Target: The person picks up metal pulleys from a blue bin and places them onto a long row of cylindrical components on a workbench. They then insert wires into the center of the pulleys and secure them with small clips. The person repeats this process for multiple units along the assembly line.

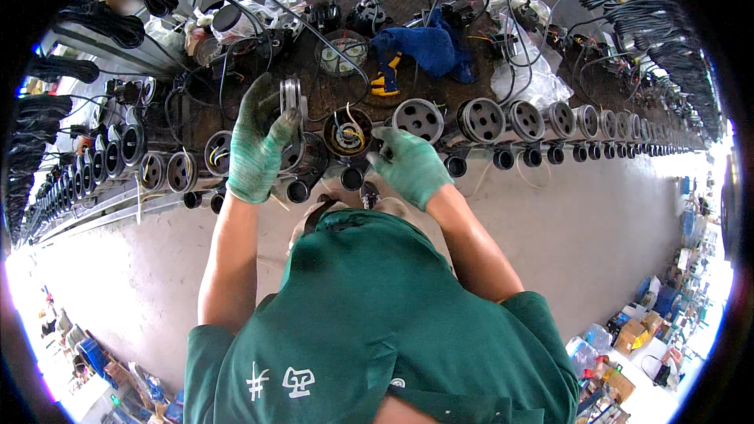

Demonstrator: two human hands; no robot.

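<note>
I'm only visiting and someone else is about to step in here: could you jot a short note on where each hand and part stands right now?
Left hand, gloved, holds a round metal cover above the bench.
Right hand, gloved, grips the rim of the open motor housing, whose coloured wires show inside.
Done: housings with perforated end caps line up to the right.
Left: this housing is uncovered; more open housings stand to the left.
</note>
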